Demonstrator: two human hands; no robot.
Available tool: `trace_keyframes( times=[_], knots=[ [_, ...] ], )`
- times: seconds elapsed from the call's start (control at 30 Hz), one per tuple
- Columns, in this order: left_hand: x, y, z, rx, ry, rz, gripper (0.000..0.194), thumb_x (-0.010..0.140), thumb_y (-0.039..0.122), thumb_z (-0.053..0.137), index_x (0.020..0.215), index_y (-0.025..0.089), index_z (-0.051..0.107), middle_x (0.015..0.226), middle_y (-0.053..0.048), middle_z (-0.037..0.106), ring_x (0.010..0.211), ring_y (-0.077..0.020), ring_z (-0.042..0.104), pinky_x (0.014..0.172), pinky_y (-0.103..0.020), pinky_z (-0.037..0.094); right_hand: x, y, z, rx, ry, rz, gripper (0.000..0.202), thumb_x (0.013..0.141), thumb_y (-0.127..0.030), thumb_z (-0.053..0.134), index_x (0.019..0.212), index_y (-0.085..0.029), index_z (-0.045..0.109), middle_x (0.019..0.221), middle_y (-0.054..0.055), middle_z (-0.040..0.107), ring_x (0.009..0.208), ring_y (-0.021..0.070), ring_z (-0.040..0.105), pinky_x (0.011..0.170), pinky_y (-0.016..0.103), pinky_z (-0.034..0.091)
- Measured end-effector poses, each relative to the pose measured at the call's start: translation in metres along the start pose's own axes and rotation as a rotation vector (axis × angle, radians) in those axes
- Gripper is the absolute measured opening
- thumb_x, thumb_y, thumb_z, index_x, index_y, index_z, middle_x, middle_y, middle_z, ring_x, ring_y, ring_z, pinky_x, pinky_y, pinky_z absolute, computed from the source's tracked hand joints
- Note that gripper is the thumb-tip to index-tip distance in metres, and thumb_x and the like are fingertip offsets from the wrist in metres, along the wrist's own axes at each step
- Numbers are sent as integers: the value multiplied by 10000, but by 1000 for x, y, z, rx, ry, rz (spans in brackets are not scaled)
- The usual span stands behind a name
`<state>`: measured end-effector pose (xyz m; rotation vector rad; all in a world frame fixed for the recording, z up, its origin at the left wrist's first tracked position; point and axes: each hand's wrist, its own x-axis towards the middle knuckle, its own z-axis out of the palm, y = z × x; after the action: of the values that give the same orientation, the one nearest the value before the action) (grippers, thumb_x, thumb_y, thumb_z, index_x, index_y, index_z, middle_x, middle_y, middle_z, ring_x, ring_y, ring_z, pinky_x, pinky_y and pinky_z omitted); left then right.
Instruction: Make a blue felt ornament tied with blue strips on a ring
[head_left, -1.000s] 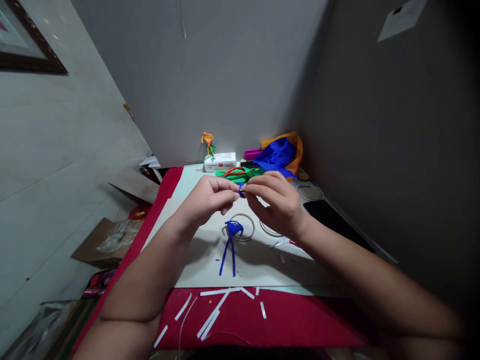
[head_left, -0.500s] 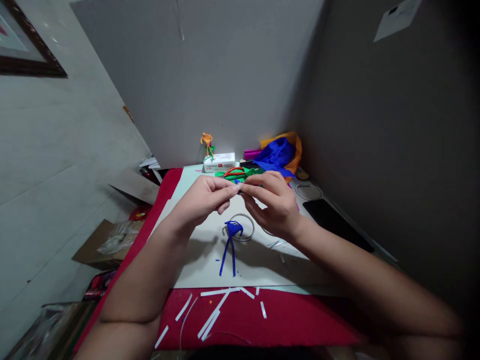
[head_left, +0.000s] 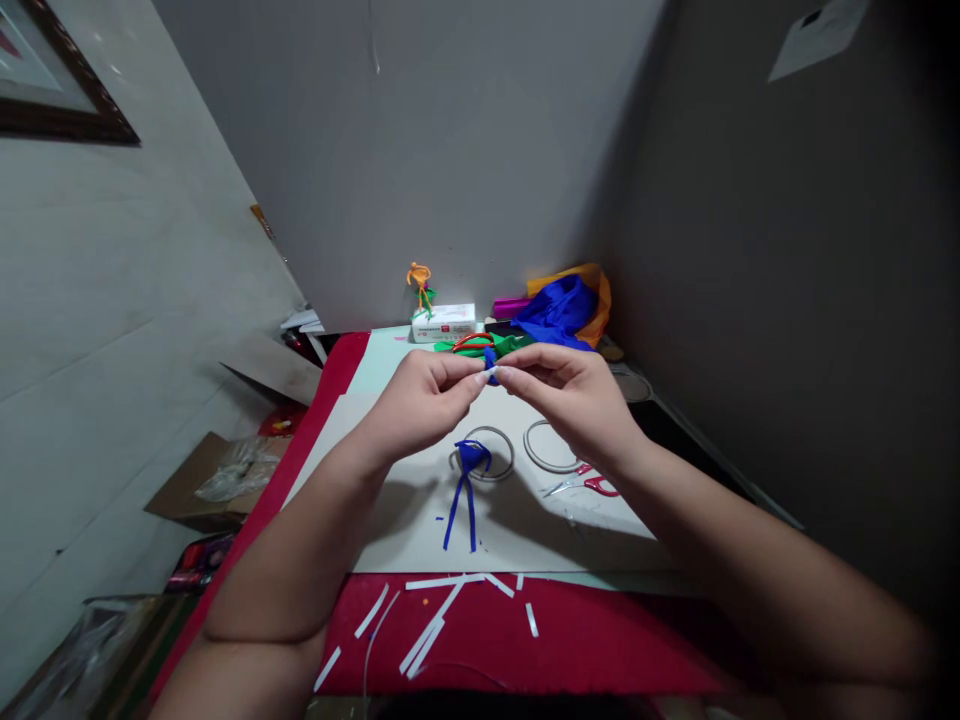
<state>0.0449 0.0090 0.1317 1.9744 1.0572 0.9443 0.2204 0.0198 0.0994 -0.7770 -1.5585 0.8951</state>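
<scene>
Pinched between the fingertips of both hands is a small blue piece (head_left: 490, 358) of what looks like crepe paper, with something pale at the thumbs. My left hand (head_left: 424, 402) grips it from one side and my right hand (head_left: 585, 400) from the other, both closed and raised above the white board (head_left: 405, 550). Below them lies a blue stick figure (head_left: 471, 460) with a wide upper body, two thin legs and no visible head. Its upper part overlaps a coil of grey wire (head_left: 513, 455). Small red-handled scissors (head_left: 581, 483) rest near a second wire coil (head_left: 527, 447), partly behind my right wrist.
An orange figure (head_left: 420, 280) stands by a white box (head_left: 446, 322) at the back. Green material (head_left: 517, 343) with red-handled pliers or scissors (head_left: 474, 340) lies beyond my hands. Blue crepe paper (head_left: 559, 310) is bunched at back right. White strips (head_left: 424, 645) litter the red cloth (head_left: 600, 640).
My right hand has shifted right and turned, its fingers now closer together. More of the blue piece shows between the fingertips. The scissors and second coil have come into view. The camera moved slightly.
</scene>
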Motion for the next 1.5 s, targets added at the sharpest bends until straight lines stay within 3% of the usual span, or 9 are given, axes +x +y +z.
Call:
trace_keyframes(
  times=[0.27, 0.4, 0.6, 0.77, 0.93, 1.13, 1.27, 1.37, 1.5],
  knots=[
    [0, 0, 12, 166, 132, 35, 302, 853, 290, 504, 603, 141, 582, 446, 46, 446, 425, -70, 369, 414, -192, 250, 4, 5, -1, -53, 45, -68, 134, 726, -263, 709, 794, -156, 666, 779, 29, 667, 735, 144, 609, 706, 286, 490],
    [2, -6, 17, 130, 194, 12, 255, 832, 330, 538, 715, 142, 664, 431, 50, 463, 412, -76, 396, 411, -186, 288, 4, 7, 0, -11, 64, -25, 128, 728, -261, 700, 775, -150, 656, 763, 28, 659, 716, 133, 593, 693, 281, 480],
    [3, -5, 17, 91, 263, -26, 262, 800, 337, 589, 898, 125, 711, 419, 43, 503, 406, -92, 451, 424, -197, 341, 5, 13, 7, 290, 108, 78, 142, 660, -229, 757, 744, -163, 664, 730, -5, 646, 692, 101, 577, 668, 242, 462],
    [3, -3, 16, 60, 251, -57, 266, 804, 312, 583, 931, 110, 700, 420, 39, 506, 400, -90, 449, 421, -199, 335, 4, 16, 11, 369, 115, 127, 144, 647, -244, 760, 738, -169, 676, 747, -4, 658, 717, 110, 581, 709, 265, 469],
    [4, -4, 13, 100, 190, -33, 228, 835, 294, 529, 786, 134, 685, 429, 46, 468, 406, -77, 388, 405, -190, 288, 3, 17, 12, 280, 93, 121, 138, 714, -279, 706, 760, -158, 658, 736, -3, 630, 690, 102, 553, 668, 246, 450],
    [4, -6, 11, 159, 172, -6, 255, 845, 313, 510, 725, 146, 662, 438, 53, 435, 410, -80, 369, 405, -194, 261, 2, 13, 5, -83, 115, -66, 121, 761, -268, 665, 790, -161, 614, 754, 15, 622, 702, 130, 566, 685, 280, 464],
    [3, -6, 11, 138, 172, 14, 250, 842, 305, 514, 693, 148, 638, 467, 56, 369, 436, -78, 318, 408, -198, 233, 2, 7, 0, -300, 178, -343, 23, 791, -184, 624, 814, -187, 623, 791, 22, 619, 736, 142, 573, 697, 298, 474],
    [3, -5, 11, 139, 155, 34, 258, 849, 293, 501, 660, 153, 606, 490, 56, 322, 457, -77, 283, 410, -198, 213, 1, 6, -1, -464, 163, -557, 70, 793, -146, 617, 821, -196, 657, 808, 38, 647, 776, 162, 591, 708, 320, 468],
    [3, -3, 11, 141, 146, 28, 287, 847, 290, 497, 598, 155, 546, 475, 53, 361, 453, -75, 318, 412, -191, 234, 0, 9, 3, -513, 153, -577, 91, 807, -139, 600, 839, -196, 663, 797, 37, 665, 738, 157, 600, 705, 327, 471]
  ],
)
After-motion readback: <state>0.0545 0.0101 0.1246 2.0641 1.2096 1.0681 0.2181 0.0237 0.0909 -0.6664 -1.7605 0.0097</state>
